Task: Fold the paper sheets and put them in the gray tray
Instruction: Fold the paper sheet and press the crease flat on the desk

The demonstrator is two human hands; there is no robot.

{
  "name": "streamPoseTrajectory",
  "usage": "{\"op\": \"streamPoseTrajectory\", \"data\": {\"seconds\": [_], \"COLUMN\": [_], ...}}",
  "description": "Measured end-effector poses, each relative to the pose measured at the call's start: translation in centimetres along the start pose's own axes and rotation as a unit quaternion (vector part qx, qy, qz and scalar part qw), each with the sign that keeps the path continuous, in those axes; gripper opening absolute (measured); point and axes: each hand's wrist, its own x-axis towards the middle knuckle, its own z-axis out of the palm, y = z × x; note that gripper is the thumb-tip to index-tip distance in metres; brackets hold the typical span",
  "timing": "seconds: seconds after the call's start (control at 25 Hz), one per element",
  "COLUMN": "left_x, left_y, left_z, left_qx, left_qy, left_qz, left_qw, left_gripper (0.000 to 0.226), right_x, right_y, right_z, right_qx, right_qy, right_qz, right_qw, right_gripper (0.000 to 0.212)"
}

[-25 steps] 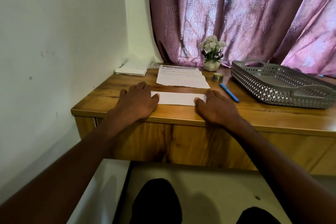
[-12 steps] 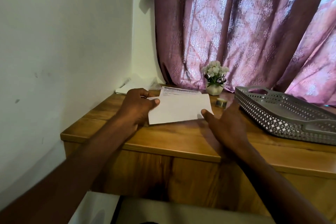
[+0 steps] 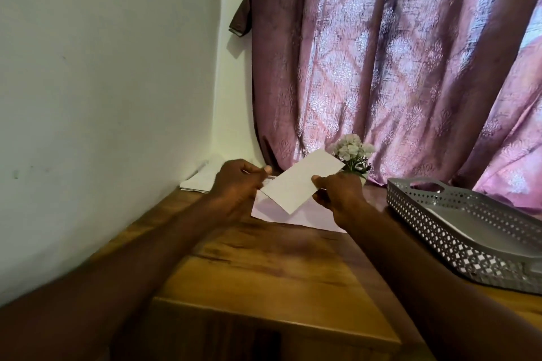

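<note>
Folded paper (image 3: 302, 182): white, held in the air above the table, tilted with one corner up toward the flowers and the lowest corner down toward the near edge; left of the gray tray and apart from it.
Right hand (image 3: 340, 195): grip pinched on the folded paper at its right edge, thumb on the near face, other fingers behind the sheet.
Left hand (image 3: 237, 182): just left of the folded paper, fingers curled, thumb tip near the sheet's left edge; whether touching or just apart, cannot tell because of blur.
Gray tray (image 3: 434, 214): perforated walls, cut-out handle at the far end, resting on the table's right side; pale flat floor inside, possibly with a sheet on it, not clear.
Flat sheet (image 3: 308, 215): white, lying on the table directly under the folded paper, left of the gray tray.
Stack of papers (image 3: 199, 180): in the far left corner of the table against the wall, well left of the gray tray.
Flowers (image 3: 352, 149): small white bunch with green leaves, behind the folded paper, at the foot of the curtain; pot mostly hidden.
Table (image 3: 264, 267): wooden, brown grain, bare in the near part left of the gray tray.
Curtain (image 3: 396, 67): mauve, patterned, hanging behind the gray tray.
Wall (image 3: 102, 82): plain pale, left of the table.
</note>
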Motion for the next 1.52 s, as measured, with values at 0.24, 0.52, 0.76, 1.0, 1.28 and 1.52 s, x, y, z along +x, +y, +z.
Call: {"op": "streamPoseTrajectory", "data": {"seconds": [0.24, 0.52, 0.76, 1.0, 1.28, 1.52], "left_x": [5.7, 8.0, 7.4, 7.3, 6.8, 5.5], "left_y": [-7.9, -10.1, -9.2, -8.7, -8.5, -6.7], "left_z": [-6.2, -6.2, -6.1, -6.2, -6.3, -6.0], "left_qx": [0.340, 0.443, 0.476, 0.446, 0.319, 0.101], "left_qy": [0.122, 0.073, 0.064, 0.078, 0.133, 0.170], "left_qz": [0.168, 0.139, 0.137, 0.151, 0.197, 0.232], "left_qw": [0.917, 0.883, 0.866, 0.879, 0.917, 0.952], "left_gripper": [0.027, 0.039, 0.026, 0.025, 0.038, 0.056], "right_x": [4.0, 4.2, 2.1, 2.8, 1.3, 0.6], "right_y": [4.3, 4.4, 4.5, 6.4, 7.1, 3.6], "right_z": [0.2, 0.4, 8.3, 16.1, 14.8, 8.9], "right_qx": [-0.616, -0.640, -0.518, -0.558, -0.441, -0.132], "right_qy": [-0.023, 0.009, -0.140, -0.214, -0.199, -0.247], "right_qz": [-0.183, -0.288, -0.426, -0.325, -0.339, -0.249], "right_qw": [0.766, 0.712, 0.728, 0.733, 0.807, 0.927], "right_gripper": [0.052, 0.028, 0.021, 0.037, 0.014, 0.012]}}
